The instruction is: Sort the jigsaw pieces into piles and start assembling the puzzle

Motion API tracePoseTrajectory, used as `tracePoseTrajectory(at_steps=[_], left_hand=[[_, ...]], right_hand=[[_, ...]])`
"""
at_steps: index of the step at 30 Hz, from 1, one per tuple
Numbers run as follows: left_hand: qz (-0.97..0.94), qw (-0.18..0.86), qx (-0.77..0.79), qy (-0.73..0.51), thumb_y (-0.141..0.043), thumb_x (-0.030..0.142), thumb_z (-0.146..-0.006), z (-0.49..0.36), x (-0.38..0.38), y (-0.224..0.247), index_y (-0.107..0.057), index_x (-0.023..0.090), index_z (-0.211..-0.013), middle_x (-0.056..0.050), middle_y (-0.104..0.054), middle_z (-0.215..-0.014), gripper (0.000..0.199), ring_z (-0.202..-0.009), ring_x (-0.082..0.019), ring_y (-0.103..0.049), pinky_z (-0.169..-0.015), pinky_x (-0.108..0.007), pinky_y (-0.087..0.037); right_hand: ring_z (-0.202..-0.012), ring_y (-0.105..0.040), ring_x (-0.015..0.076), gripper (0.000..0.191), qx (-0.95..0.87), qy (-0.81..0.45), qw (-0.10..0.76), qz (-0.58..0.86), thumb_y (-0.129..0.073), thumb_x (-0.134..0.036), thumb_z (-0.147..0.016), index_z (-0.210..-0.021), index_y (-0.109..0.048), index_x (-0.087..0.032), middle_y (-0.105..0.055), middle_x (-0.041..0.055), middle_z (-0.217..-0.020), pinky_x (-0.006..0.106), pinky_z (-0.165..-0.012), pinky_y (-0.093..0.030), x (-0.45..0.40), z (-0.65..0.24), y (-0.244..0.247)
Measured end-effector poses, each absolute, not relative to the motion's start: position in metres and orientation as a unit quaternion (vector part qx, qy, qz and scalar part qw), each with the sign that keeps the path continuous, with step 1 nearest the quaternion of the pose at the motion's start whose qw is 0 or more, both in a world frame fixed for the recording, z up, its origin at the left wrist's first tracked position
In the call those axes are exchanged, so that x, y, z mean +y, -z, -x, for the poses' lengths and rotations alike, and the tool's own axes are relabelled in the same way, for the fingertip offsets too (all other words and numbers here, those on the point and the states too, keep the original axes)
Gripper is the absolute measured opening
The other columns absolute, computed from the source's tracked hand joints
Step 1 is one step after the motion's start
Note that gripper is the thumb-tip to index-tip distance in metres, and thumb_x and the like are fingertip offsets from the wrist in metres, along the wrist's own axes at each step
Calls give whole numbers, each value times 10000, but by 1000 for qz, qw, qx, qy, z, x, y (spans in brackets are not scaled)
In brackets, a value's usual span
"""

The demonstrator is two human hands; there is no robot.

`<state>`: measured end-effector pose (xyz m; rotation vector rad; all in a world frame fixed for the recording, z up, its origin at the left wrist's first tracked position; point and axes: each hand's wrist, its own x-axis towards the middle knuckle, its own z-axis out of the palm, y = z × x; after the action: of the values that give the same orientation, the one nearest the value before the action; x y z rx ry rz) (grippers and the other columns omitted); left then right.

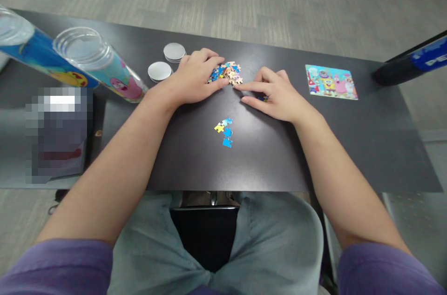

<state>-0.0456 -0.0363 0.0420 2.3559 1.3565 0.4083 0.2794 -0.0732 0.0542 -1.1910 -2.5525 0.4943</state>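
Flanking the jigsaw pile (230, 71) on the dark table (188, 160), our left hand (195, 76) and right hand (275, 95) rest with fingers parted, apparently gripping nothing; we'd best press lightly, loosening its overlaps without scattering it.

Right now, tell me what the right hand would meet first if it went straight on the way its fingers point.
Most likely the right hand would first meet the puzzle pile's near edge, with the left hand just beyond; whether its index fingertip already touches is unclear.
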Motion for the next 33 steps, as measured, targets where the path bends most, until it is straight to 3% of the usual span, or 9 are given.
tracePoseTrajectory(at_steps=[4, 10, 18, 24, 30, 33], left_hand=[[-838, 197, 487, -146, -647, 711, -1163, 45, -36, -42, -706, 335, -1879, -173, -608, -1983, 812, -1863, -541, -512, -1552, -783, -406], [-836, 196, 489, -152, -655, 757, -1147, 46, -35, -39, -723, 388, -1862, -129, -638, -1967, 807, -1868, -510, -512, -1558, -748, -411], [-839, 194, 483, -163, -641, 825, -1141, 50, -29, -32, -731, 411, -1831, -111, -693, -1905, 810, -1851, -498, -532, -1572, -731, -394], [-833, 194, 495, -155, -632, 875, -1092, 47, -31, -37, -757, 410, -1819, -100, -660, -1954, 873, -1849, -507, -536, -1555, -765, -430], [-831, 203, 493, -159, -644, 884, -1088, 47, -32, -39, -753, 463, -1831, -63, -723, -1895, 861, -1857, -510, -527, -1566, -793, -408], [-832, 199, 492, -162, -615, 870, -1107, 50, -31, -39, -753, 477, -1825, -56, -725, -1892, 831, -1847, -486, -552, -1564, -769, -422]], right_hand=[[-1209, -757, 387, 259, -881, -178, 151, 412, -877, -497, -1227, -1412, -965, -339, -827, 141, -1337, 692, -1247, -489, -75, -280, -59], [-1047, -769, 358, 135, -857, -164, 202, 444, -925, -451, -1153, -1233, -943, -343, -832, 94, -1260, 724, -1245, -522, -76, -272, -53], [-964, -718, 312, 89, -842, -238, 215, 434, -918, -383, -1056, -1107, -909, -311, -813, 75, -1163, 526, -986, -587, -73, -268, -52], [-1064, -807, 359, 114, -867, -227, 205, 394, -919, -406, -1068, -1012, -855, -329, -858, 66, -1140, 653, -1202, -534, -77, -270, -61], [-987, -761, 358, 130, -861, -210, 205, 416, -842, -427, -1148, -1065, -828, -327, -847, 100, -1144, 671, -1144, -586, -78, -271, -63], [-1116, -778, 396, 163, -848, -176, 204, 456, -861, -459, -1183, -1154, -811, -307, -847, 132, -1239, 697, -1215, -560, -78, -265, -56]])
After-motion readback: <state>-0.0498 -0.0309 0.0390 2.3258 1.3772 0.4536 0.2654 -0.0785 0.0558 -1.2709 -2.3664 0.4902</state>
